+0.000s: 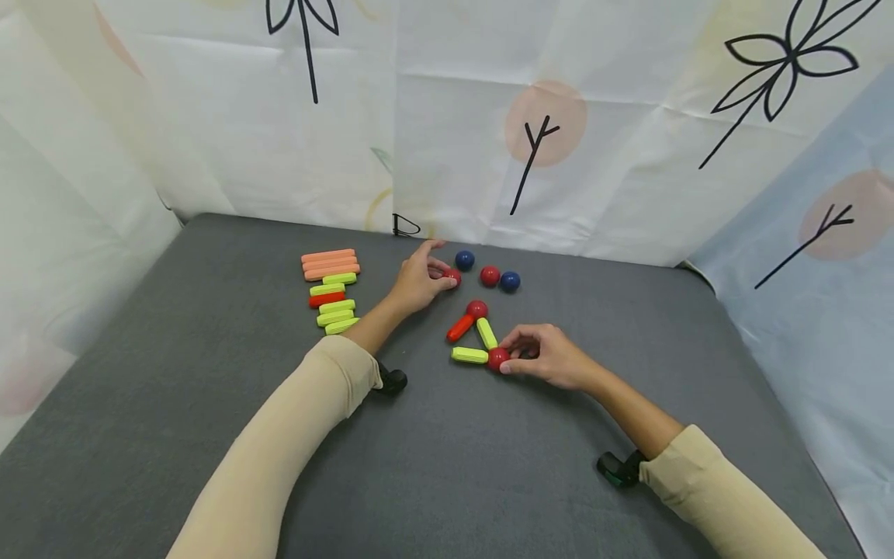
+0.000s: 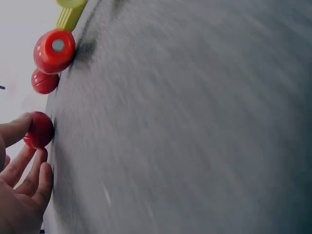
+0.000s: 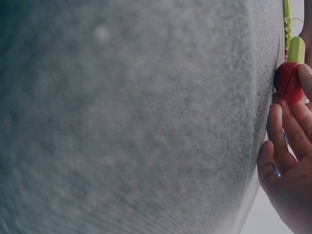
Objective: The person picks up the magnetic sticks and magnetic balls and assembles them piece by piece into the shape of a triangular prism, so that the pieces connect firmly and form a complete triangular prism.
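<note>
At the far side of the table my left hand (image 1: 417,281) pinches a red ball (image 1: 452,277) between thumb and fingers; the left wrist view shows this red ball (image 2: 40,130) low on the cloth. My right hand (image 1: 548,355) holds another red ball (image 1: 498,359) at a corner of a small linked shape. Two yellow-green rods (image 1: 469,355) meet at that ball. One of them runs up to a further red ball (image 1: 477,309), from which a red rod (image 1: 459,328) slants left. In the right wrist view, thumb and fingertips touch the held red ball (image 3: 288,82).
Left of my left hand lies a column of rods: several orange rods (image 1: 330,264), several yellow-green rods (image 1: 335,317) and a red rod (image 1: 327,299). Two blue balls (image 1: 464,260) and a loose red ball (image 1: 490,276) sit near the back edge. Patterned cloth (image 1: 447,155) hangs behind the grey table (image 1: 447,466).
</note>
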{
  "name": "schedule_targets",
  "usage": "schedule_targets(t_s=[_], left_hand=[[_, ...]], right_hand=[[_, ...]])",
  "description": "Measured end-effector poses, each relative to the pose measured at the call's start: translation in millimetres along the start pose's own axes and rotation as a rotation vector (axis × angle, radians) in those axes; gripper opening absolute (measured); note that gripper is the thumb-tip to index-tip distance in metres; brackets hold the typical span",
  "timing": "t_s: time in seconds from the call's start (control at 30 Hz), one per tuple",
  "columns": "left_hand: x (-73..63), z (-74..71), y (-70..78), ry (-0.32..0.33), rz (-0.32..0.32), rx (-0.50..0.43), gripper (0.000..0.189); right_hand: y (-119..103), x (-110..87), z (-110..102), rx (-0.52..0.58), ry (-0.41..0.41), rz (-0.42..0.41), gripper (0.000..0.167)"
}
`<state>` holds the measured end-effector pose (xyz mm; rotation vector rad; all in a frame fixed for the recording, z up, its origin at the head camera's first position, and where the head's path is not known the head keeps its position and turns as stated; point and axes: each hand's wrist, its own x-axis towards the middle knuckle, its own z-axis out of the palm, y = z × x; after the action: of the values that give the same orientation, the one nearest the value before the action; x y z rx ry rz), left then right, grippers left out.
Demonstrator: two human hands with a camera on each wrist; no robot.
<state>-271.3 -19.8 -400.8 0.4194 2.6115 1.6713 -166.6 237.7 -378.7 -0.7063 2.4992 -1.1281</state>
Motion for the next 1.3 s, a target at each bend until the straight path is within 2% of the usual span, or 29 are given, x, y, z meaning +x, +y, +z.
schedule_targets(t_s=[0.17,0.33,0.5,0.63,0.77,0.9,1.13,1.3], left_hand=[[-13.8,-17.2,-1.1,-0.095,0.01,0.056,0.068],[-33.9,-37.5,-1.6,-0.219,0.019,0.1,0.067],[-57.8,-53.3,-0.8,-0.346,0.066,0.091,0.067],[-75.3,-57.0,-0.4,-0.408,0.103,0.061,0.067],[-87.2,-54.2,-0.7,-0.432,0.112,0.029,0.065],[-93.1,-47.6,0.2,-0.44,0.128,0.004,0.063],[-94.2,-33.7,1.4,-0.439,0.145,-0.025,0.061],[-92.9,-31.3,1.1,-0.417,0.147,-0.027,0.059]], right_hand=[[-1,-0.1,0,0.01,0.0,0.005,0.027],[-1,-0.2,0,0.015,-0.005,0.004,0.027],[-1,-0.4,0,0.018,-0.005,0.004,0.027],[-1,-0.5,1,0.011,-0.004,0.001,0.027],[0,-0.7,2,0.015,-0.004,-0.004,0.027],[1,-1.2,2,0.017,-0.002,-0.005,0.027],[0,-0.5,2,0.03,-0.006,-0.001,0.027],[-1,0.3,1,0.025,-0.007,0.003,0.027]])
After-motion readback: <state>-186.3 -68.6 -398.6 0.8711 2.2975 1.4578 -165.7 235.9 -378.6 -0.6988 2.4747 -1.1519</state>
